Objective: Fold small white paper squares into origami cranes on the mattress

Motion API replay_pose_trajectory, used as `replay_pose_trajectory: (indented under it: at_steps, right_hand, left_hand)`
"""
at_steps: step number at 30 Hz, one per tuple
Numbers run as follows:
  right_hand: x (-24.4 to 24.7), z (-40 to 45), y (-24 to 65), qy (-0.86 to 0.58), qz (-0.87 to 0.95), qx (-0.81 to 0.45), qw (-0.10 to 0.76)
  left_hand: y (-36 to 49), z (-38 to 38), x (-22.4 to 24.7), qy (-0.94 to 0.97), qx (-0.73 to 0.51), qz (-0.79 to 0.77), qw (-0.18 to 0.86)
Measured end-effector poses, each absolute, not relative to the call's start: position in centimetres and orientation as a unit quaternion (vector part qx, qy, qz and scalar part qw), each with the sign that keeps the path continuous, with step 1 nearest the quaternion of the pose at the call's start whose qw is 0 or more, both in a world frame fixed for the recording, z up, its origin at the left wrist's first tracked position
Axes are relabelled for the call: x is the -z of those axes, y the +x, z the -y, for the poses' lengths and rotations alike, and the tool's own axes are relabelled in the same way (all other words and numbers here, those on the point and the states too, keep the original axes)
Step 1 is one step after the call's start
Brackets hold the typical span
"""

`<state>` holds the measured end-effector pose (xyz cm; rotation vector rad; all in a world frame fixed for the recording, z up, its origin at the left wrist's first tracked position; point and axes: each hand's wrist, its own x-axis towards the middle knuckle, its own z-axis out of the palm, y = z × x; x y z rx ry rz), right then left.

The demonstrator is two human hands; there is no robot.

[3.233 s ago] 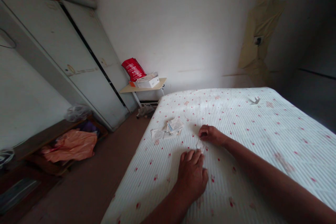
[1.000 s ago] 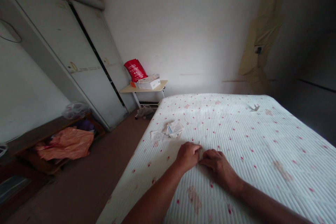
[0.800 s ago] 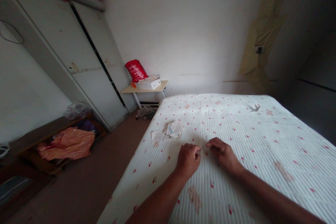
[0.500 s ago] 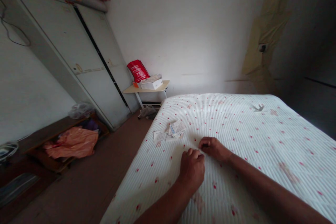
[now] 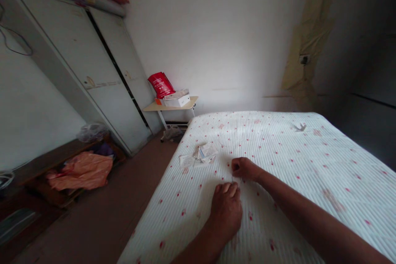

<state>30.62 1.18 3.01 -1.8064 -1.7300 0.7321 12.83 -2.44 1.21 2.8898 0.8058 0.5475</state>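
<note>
Both hands are low over a white ribbed mattress cover (image 5: 272, 148) with red dots. My left hand (image 5: 227, 206) is closed with its knuckles up, close to the fabric. Just beyond it, my right hand (image 5: 245, 168) is closed in a pinch. Between the two sets of fingers a short, thin dark line shows, too fine to name. What each hand grips is hidden by the fingers. A loose pile of printed paper pieces (image 5: 206, 152) lies to the left of my right hand.
A small grey object (image 5: 299, 127) lies at the bed's far right. Beyond the bed, a small table (image 5: 151, 107) bears a red bag (image 5: 161, 85) and a white box (image 5: 177, 101). A wardrobe (image 5: 108, 86) and a low wooden bench with an orange plastic bag (image 5: 83, 170) stand left.
My right hand has moved slightly up and away from my left hand, opening a small gap with the thin line in it. The view has shifted a little.
</note>
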Motion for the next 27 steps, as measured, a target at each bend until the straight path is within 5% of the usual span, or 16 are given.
replay_pose_trajectory:
  at_steps: [16, 27]
  right_hand:
    - [-2.0, 0.3, 32.9, -0.580, 0.660, -0.312, 0.363]
    - [-1.8, -0.3, 33.6, -0.566, 0.706, -0.253, 0.344]
  left_hand:
    - [12.8, 2.4, -0.6, 0.945, -0.182, -0.262, 0.074]
    - [12.7, 2.4, -1.1, 0.946, -0.176, -0.262, 0.078]
